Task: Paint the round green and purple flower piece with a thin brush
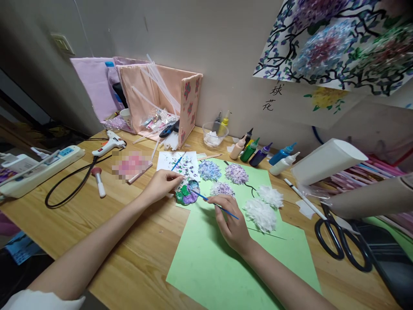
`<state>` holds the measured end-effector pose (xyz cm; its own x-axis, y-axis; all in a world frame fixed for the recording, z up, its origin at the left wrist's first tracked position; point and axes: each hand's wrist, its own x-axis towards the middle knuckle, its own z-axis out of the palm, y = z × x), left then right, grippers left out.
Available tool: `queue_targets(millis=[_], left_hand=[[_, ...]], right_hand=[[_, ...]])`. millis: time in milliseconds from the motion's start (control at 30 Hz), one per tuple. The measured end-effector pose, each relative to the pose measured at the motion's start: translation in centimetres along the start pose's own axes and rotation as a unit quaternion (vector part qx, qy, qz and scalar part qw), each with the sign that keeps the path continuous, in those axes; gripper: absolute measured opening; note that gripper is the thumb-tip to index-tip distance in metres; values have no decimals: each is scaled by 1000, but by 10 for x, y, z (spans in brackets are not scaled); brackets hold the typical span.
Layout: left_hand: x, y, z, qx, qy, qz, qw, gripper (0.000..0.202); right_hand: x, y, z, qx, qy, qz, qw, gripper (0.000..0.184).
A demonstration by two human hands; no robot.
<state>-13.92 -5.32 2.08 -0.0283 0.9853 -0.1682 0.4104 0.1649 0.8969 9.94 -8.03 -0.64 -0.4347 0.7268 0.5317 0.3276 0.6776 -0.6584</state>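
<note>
My left hand [161, 186] pinches the rim of a small round paint palette [188, 193] with green, purple and bluish paint in it. My right hand [230, 219] is closed around a thin blue paintbrush [227, 210], its tip over the palette. A second blue brush [178, 162] lies beside my left fingers, across a paint-marked white paper [163, 159]. Behind my right hand, blue [209, 170] and purple [237, 173] ruffled paper flowers sit on green paper [206, 267], with another purple flower [222, 188] partly behind my fingers. White ruffled flowers [261, 215] sit to its right.
Paint bottles [251, 150] and a clear bowl [215, 135] stand near the wall. Black-handled scissors [342, 245] and a paper roll [329, 161] are at right. A glue gun [109, 144], power strip [41, 170] and fabric-covered box [161, 99] are at left.
</note>
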Motion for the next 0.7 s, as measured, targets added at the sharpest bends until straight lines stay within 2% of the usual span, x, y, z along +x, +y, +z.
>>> queue_targets(millis=[700], left_hand=[[1, -3, 2, -19, -6, -5, 1000, 39]], right_hand=[[1, 0, 0, 8, 18, 9, 1000, 22]])
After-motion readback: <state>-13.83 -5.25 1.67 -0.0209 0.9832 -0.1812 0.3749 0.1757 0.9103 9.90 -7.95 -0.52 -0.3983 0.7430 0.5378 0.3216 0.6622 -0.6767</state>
